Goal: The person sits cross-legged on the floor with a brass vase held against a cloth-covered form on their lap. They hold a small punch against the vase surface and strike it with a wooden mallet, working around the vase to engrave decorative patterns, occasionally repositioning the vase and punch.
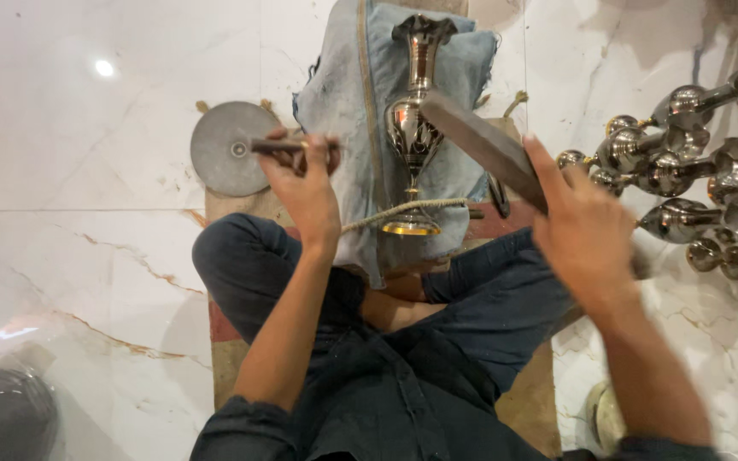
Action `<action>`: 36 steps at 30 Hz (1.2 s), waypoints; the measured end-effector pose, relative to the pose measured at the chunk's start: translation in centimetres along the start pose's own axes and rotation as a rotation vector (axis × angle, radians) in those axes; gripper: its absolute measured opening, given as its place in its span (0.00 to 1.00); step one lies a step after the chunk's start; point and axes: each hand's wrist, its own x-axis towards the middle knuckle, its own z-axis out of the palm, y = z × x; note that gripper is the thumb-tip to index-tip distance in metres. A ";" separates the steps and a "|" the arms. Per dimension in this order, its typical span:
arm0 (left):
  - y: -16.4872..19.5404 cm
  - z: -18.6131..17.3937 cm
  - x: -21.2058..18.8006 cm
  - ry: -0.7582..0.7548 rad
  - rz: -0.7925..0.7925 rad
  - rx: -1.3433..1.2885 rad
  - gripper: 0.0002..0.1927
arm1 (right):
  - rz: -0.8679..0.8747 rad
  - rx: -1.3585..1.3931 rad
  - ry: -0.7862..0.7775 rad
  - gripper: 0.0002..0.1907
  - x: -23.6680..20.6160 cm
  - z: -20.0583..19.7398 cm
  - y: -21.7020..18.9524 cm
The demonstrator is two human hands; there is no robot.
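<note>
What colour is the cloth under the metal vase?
Pale, faded blue cloth, under the shiny silver vase; the head view shows it.

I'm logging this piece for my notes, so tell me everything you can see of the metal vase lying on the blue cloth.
The metal vase is polished and silvery, with a flared scalloped mouth, slim neck, bulbous body, thin stem and a brass-coloured round foot. It lies on a worn blue cloth, mouth pointing away from the person. A rope crosses near its foot. The right hand holds a dark flat bar against its body; the left hand grips a small dark tool beside it.
</note>
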 end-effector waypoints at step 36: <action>0.1 15.9 5.9 -1.914 0.537 1.039 0.25 | 0.460 1.675 0.379 0.27 -11.0 9.4 -0.4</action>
